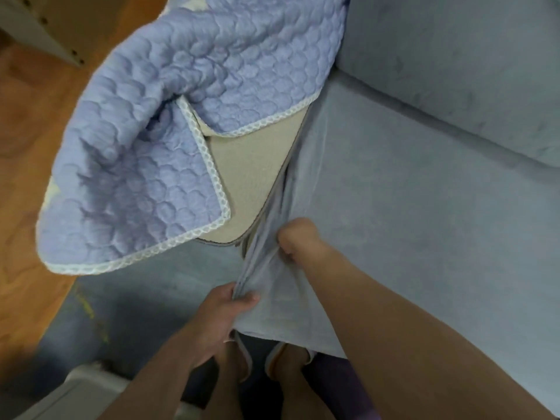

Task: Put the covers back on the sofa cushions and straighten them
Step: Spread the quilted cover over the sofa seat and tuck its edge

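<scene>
The left hand (225, 310) pinches the loose edge of the grey-blue cover (272, 286) between thumb and fingers, in front of the beige cushion (248, 174). The right hand (295, 237) has its fingers curled into the cover's folds, just beside the cushion's corner. A quilt (169, 122) drapes over the cushion.

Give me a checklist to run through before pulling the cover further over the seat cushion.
1. Left hand pinches the grey cover edge: ok.
2. Right hand grips the cover's bunched fold: ok.
3. Beige cushion corner fully inside the cover: not ok, still bare.
4. Quilted blanket clear of the opening: not ok, it overlaps the cushion.
5. Cover smooth by the hands: not ok, wrinkled.
6. Zipper state: cannot tell.
</scene>
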A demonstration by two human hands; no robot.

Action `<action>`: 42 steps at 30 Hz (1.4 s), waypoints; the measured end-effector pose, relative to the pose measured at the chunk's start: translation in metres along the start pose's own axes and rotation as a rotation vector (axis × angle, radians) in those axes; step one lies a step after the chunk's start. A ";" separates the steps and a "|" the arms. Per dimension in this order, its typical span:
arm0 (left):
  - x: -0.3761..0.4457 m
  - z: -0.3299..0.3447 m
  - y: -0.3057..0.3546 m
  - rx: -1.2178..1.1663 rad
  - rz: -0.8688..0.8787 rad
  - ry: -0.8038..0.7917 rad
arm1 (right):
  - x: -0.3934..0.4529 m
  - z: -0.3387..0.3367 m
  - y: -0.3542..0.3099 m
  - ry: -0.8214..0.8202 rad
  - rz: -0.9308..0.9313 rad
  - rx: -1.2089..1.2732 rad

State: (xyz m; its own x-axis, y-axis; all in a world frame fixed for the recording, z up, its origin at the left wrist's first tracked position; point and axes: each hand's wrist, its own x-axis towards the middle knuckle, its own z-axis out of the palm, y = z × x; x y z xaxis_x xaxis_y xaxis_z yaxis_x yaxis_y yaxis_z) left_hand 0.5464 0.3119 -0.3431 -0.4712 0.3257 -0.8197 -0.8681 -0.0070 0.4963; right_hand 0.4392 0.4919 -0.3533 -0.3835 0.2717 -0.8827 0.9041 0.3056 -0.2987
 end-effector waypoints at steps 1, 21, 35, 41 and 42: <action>0.001 -0.007 0.000 0.013 0.003 -0.022 | 0.006 0.005 0.000 0.025 0.023 0.073; 0.094 -0.079 0.006 0.927 -0.019 0.527 | 0.019 0.005 -0.029 -0.173 0.039 0.965; 0.136 -0.012 0.015 -0.479 -0.255 0.651 | 0.046 -0.010 -0.018 -0.268 -0.251 0.790; 0.096 0.029 -0.006 -0.499 0.127 0.504 | 0.045 -0.015 -0.017 -0.194 -0.301 0.709; 0.091 0.036 -0.005 -0.414 0.157 0.456 | 0.044 -0.015 -0.018 -0.193 -0.324 0.630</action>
State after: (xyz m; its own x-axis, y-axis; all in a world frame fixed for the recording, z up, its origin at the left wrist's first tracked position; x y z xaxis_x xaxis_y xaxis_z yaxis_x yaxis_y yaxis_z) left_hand 0.5138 0.3758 -0.4096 -0.5381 -0.1435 -0.8306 -0.7285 -0.4165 0.5439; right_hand 0.4034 0.5115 -0.3812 -0.6628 0.0734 -0.7452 0.7098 -0.2554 -0.6564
